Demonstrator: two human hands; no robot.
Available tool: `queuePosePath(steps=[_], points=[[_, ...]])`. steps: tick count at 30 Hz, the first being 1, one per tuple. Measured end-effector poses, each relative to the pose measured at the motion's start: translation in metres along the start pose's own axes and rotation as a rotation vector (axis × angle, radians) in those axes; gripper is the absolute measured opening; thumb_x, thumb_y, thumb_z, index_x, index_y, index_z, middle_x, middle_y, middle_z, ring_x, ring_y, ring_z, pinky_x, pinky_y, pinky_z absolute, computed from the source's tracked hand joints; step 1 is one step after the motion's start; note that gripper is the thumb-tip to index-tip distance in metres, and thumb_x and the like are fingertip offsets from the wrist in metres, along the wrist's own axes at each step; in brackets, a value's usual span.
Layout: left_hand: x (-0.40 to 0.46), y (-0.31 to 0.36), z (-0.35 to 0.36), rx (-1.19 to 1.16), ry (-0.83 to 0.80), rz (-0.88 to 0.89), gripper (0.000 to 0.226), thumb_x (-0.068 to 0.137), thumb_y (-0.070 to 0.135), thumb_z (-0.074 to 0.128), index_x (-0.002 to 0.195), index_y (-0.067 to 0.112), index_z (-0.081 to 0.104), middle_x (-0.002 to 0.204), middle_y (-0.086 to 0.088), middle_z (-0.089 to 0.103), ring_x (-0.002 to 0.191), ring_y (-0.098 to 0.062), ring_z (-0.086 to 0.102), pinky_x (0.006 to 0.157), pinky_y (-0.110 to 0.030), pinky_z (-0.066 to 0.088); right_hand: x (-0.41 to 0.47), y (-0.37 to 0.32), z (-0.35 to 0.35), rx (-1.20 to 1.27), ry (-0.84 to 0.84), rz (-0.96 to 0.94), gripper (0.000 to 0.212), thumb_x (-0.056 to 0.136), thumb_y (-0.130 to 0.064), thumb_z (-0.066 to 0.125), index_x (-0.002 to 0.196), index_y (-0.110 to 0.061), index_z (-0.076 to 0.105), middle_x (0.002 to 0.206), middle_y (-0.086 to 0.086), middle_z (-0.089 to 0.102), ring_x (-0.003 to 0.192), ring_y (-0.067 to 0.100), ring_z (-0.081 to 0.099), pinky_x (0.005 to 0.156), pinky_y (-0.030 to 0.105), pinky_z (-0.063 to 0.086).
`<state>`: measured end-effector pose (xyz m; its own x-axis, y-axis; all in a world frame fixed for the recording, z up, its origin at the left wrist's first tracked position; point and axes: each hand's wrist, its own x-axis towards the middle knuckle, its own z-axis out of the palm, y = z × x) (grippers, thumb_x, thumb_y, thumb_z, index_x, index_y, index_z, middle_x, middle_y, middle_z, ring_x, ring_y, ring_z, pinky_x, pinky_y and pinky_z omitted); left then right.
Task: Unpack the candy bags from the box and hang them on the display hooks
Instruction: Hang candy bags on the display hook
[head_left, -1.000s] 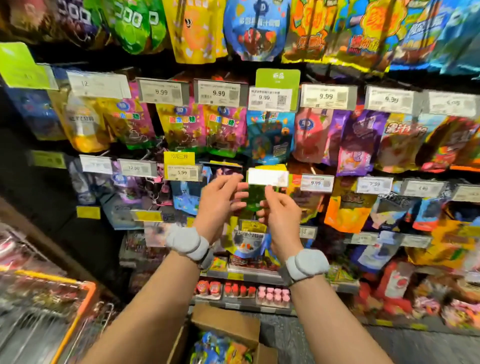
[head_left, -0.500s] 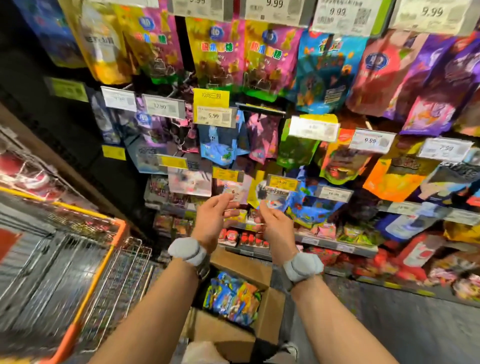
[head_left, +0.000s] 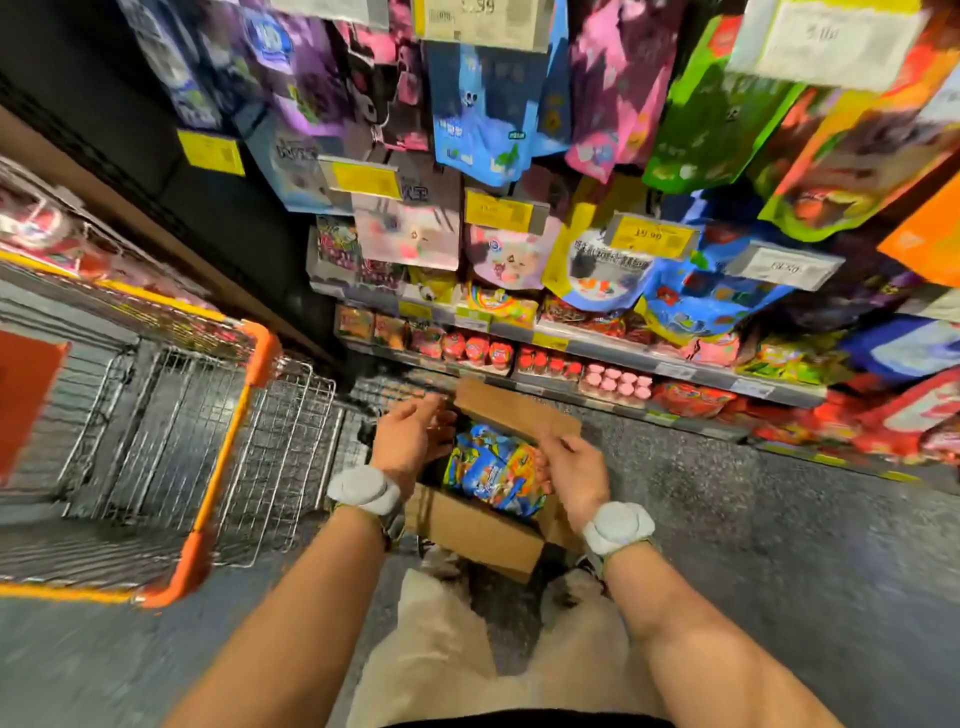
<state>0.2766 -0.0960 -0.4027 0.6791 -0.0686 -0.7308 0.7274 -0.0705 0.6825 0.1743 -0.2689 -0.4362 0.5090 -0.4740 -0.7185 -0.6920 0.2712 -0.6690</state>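
Left hand (head_left: 413, 441) and right hand (head_left: 571, 470) over open box (head_left: 475, 530), fingers loose (holding nothing), candy bags (head_left: 493, 470) inside

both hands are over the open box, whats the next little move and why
Probably lower the right hand onto the top candy bag and pinch it. Both hands look empty, the left hand sits at the cardboard box edge, and the bags lie exposed between open flaps, so a pick seems next.
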Motion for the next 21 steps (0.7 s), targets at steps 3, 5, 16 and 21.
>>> queuePosePath(steps=[3, 5, 16, 21], points=[[0.014, -0.028, -0.008, 0.023, 0.037, -0.089, 0.019, 0.099, 0.029, 0.054, 0.095, 0.012, 0.062, 0.075, -0.003, 0.067, 0.066, -0.02, 0.061, 0.06, -0.029, 0.052, 0.009, 0.023, -0.002, 0.001, 0.02, 0.062, 0.036, 0.095, -0.039, 0.063, 0.078, -0.007, 0.063, 0.06, 0.007, 0.058, 0.046, 0.017, 0.049, 0.04, 0.026, 0.038], [0.019, -0.045, -0.009, 0.038, 0.043, -0.152, 0.018, 0.101, 0.026, 0.051, 0.092, 0.013, 0.06, 0.076, -0.002, 0.067, 0.065, -0.018, 0.06, 0.057, -0.027, 0.05, 0.011, 0.035, -0.003, 0.005, 0.014, 0.128, 0.03, 0.098, -0.032, 0.06, 0.081, -0.007, 0.06, 0.06, 0.006, 0.054, 0.043, 0.014, 0.045, 0.035, 0.022, 0.035], [0.066, -0.136, -0.019, 0.22, -0.008, -0.363, 0.023, 0.1, 0.03, 0.053, 0.091, 0.011, 0.063, 0.082, -0.006, 0.067, 0.068, -0.021, 0.062, 0.06, -0.032, 0.051, 0.046, 0.127, -0.014, -0.215, -0.056, 0.418, 0.029, 0.1, -0.03, 0.057, 0.082, -0.008, 0.052, 0.061, 0.007, 0.05, 0.035, 0.014, 0.043, 0.036, 0.018, 0.031], [0.094, -0.17, -0.029, 0.339, -0.003, -0.425, 0.018, 0.1, 0.022, 0.053, 0.091, 0.008, 0.059, 0.074, -0.009, 0.064, 0.06, -0.022, 0.055, 0.055, -0.027, 0.046, 0.072, 0.153, -0.011, -0.331, -0.119, 0.416, 0.027, 0.098, -0.036, 0.057, 0.085, -0.012, 0.055, 0.062, 0.002, 0.057, 0.044, 0.011, 0.053, 0.044, 0.021, 0.044]])
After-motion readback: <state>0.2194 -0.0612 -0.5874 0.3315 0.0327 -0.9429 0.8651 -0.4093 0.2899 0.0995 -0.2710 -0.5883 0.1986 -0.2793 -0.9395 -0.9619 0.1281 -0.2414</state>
